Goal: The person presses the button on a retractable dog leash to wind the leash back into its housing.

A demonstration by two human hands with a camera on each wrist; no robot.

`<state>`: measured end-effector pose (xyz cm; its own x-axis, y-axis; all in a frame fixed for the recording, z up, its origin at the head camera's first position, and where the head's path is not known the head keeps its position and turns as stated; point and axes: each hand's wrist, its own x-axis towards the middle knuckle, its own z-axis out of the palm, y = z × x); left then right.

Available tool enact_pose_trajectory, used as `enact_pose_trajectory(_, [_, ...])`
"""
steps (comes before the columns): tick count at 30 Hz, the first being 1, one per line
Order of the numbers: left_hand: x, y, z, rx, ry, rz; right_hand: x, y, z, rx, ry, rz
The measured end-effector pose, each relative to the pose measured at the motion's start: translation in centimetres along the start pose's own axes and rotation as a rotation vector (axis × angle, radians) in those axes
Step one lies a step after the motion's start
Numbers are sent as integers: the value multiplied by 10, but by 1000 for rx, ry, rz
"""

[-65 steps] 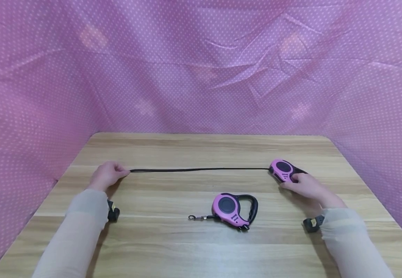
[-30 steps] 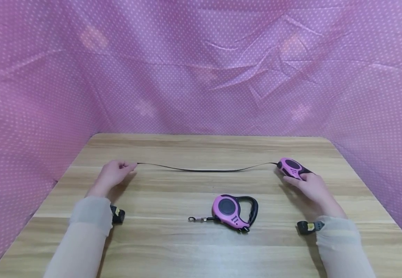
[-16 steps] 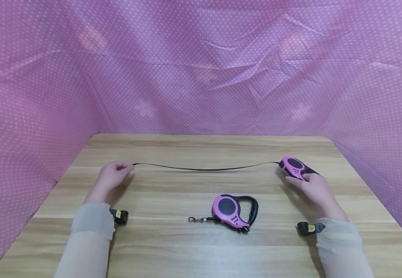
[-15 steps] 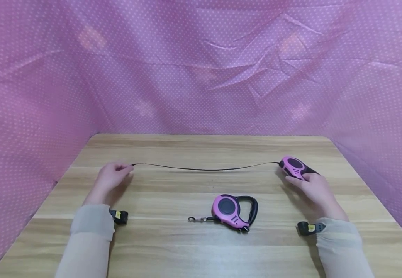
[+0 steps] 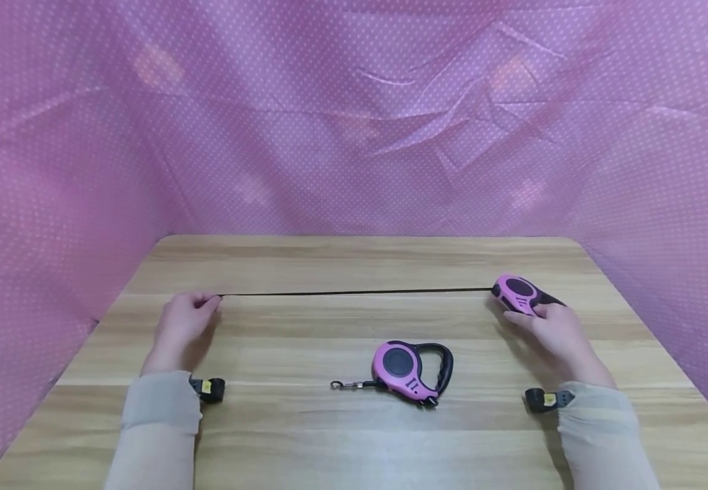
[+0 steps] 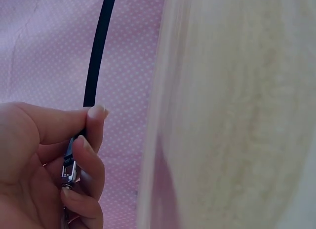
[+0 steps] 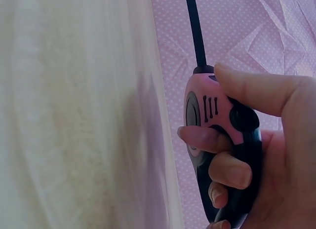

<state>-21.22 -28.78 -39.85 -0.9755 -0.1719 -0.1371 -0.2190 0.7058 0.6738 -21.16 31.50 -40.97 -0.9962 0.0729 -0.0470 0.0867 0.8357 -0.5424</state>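
My right hand (image 5: 558,337) grips the black handle of a pink and black retractable dog leash (image 7: 217,110), its fingers curled through the handle opening and its thumb along the casing top. From the casing nose a flat black strap (image 5: 354,292) runs taut and straight across to my left hand (image 5: 182,327). There the thumb and index finger pinch the strap, and the metal clip (image 6: 69,172) at its end lies within the curled fingers, partly hidden. A second pink and black retractable leash (image 5: 398,362) lies on the table between the hands, its short clip (image 5: 354,385) pointing left.
The wooden table (image 5: 280,435) has rounded far corners. Pink dotted cloth (image 5: 354,150) hangs behind it and along both sides. Each wrist carries a small black camera (image 5: 209,390) on a strap.
The strap hung in a sag between the hands and is now straight. My left hand has moved left with the strap's end, while the right hand stays almost still. The second leash has not moved.
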Motion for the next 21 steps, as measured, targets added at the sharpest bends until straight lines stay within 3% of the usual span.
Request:
enact_pose_trajectory(6, [-3,4,0,25,70,15,1,3,-1,-24,31,-19])
enact_pose_trajectory(11, [-6,5,-2,-8,77,17,1,4,-1,-27,36,-23])
enact_pose_trajectory(21, [-4,5,-1,17,109,56,1,3,-2,-35,52,-47])
